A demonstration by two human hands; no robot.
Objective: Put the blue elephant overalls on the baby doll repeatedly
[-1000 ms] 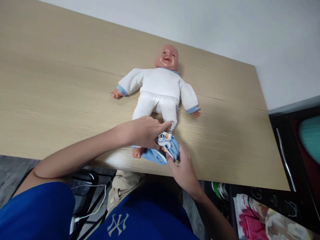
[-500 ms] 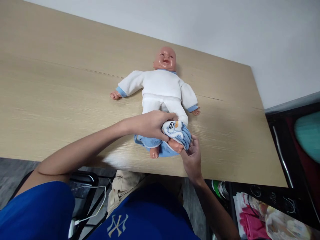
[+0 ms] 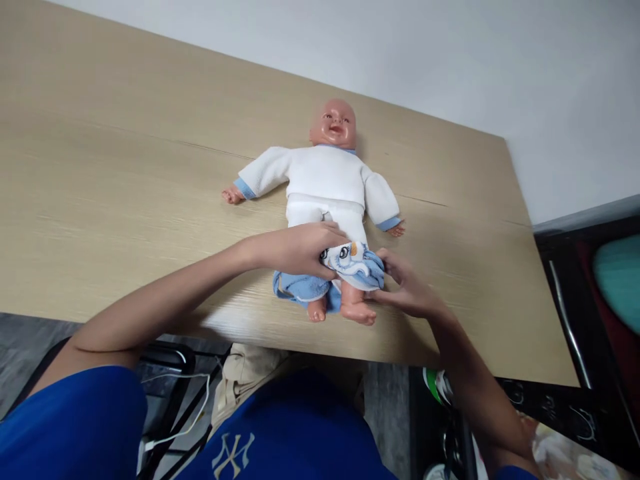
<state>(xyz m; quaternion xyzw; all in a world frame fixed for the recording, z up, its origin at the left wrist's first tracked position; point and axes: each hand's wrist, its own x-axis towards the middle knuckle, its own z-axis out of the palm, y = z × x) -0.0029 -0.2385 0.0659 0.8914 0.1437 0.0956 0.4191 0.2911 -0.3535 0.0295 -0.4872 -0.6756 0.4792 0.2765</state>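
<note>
A baby doll (image 3: 325, 175) lies on its back in a white top and white bottoms, its head toward the far side of the table. Light blue doll pants (image 3: 303, 287) with an embroidered face are bunched around its lower legs, and both bare feet stick out of them. My left hand (image 3: 310, 250) grips the embroidered part from the left, thumb and fingers closed on the cloth. From the right, my right hand (image 3: 403, 287) pinches the gathered cloth around the doll's leg on that side. Part of the doll's legs is hidden behind my left hand.
The wooden table (image 3: 125, 173) runs up to a pale wall (image 3: 450, 60). Beside its right end stand dark furniture and a teal rounded object (image 3: 620, 280). Below the near edge are a white cable (image 3: 205, 400) and a plastic bag (image 3: 565, 453).
The doll's right-side foot has come out further below the pant cuff. My right hand has shifted from below that foot to the right side of the cuff. My left hand keeps its hold.
</note>
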